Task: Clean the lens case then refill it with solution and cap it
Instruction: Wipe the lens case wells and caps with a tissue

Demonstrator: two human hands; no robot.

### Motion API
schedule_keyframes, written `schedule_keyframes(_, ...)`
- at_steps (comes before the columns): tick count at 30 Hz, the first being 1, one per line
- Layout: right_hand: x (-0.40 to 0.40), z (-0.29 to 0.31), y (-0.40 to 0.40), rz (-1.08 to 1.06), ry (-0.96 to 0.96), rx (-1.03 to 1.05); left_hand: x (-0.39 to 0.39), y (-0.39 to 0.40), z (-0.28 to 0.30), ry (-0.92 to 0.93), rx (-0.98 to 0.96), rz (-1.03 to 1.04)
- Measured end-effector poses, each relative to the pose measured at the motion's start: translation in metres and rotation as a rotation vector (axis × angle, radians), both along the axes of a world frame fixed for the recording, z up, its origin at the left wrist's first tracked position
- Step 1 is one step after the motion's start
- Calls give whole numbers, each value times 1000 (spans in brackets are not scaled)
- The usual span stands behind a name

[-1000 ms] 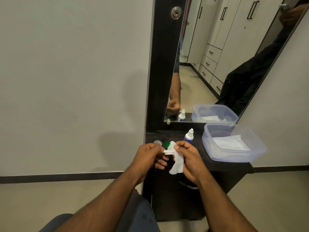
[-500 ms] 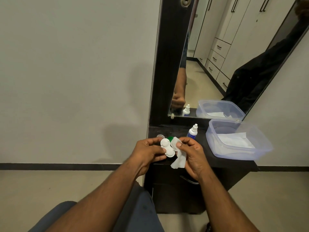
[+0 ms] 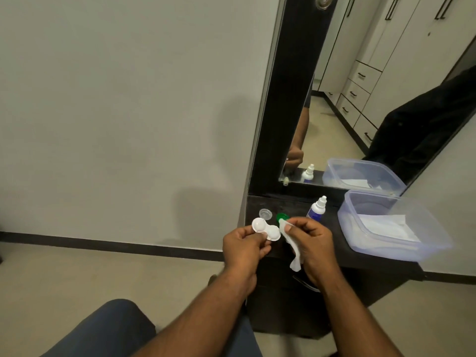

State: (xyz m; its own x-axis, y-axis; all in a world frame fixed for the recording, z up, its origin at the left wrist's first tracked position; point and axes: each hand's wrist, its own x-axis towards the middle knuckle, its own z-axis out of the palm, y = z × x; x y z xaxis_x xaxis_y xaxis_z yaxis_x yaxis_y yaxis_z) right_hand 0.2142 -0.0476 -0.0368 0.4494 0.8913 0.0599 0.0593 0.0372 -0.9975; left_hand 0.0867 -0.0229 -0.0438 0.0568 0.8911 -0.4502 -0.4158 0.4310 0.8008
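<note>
My left hand pinches a white two-well lens case by its near edge, both open wells facing up. My right hand holds a white tissue, twisted to a tip that points at the case and hangs down past my palm. A clear cap and a green cap lie on the dark counter just behind my hands. The small white solution bottle with a blue label stands upright further right.
A clear plastic tub with white tissues inside sits on the right part of the counter. A black-framed mirror rises behind it. A plain wall is to the left, floor and my knee below.
The lens case has turned from edge-on to wells up in my left hand. The tissue tip has come away from the case and sits just to its right.
</note>
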Motion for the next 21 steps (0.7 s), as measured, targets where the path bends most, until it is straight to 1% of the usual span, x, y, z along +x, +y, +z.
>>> schedule_keyframes(2,7,2,4,21,28,-9,3,1,0,-24,-24,30)
schedule_keyframes(3,10,3,6,36,9,-16,4,1,0,-29,-28,31)
schedule_keyframes(7,10,3,7,118,-134,12,3,2,-2,-33,-32,12)
schedule_keyframes(14,5,-5,4,120,-415,45,3,3,-5,-37,-17,30)
schedule_keyframes(17,6,-6,3,150,-428,20,2,4,-6,-44,-18,20)
schedule_keyframes(21,7,-5,5,129,-410,-5,0,3,-4,-30,-4,7)
